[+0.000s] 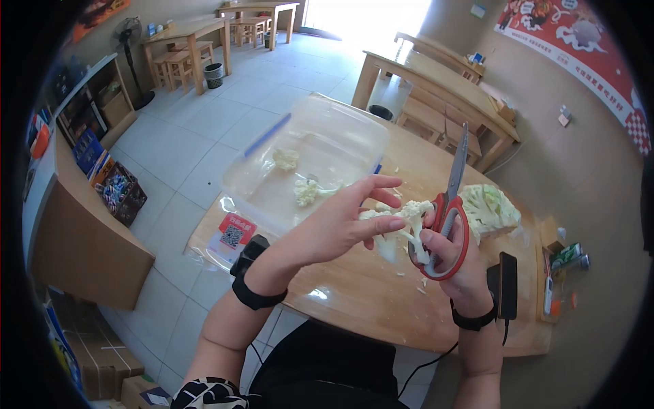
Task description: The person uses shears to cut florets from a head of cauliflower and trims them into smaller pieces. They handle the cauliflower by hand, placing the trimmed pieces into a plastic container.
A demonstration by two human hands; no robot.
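The left hand (340,225) pinches a cauliflower floret (402,221) between thumb and fingertips, holding it up over the wooden table (354,293); the right hand (449,262) is closed through the red handles of a pair of kitchen scissors (451,204), blades pointing upward and standing just beside the floret; whether the blades touch it I cannot tell. Behind the hands lies a clear plastic bin (327,146) with a few cut florets (306,191) in it; to the right, near the scissors, sits the rest of the cauliflower head (492,210); a black phone (507,285) rests near the table's edge.
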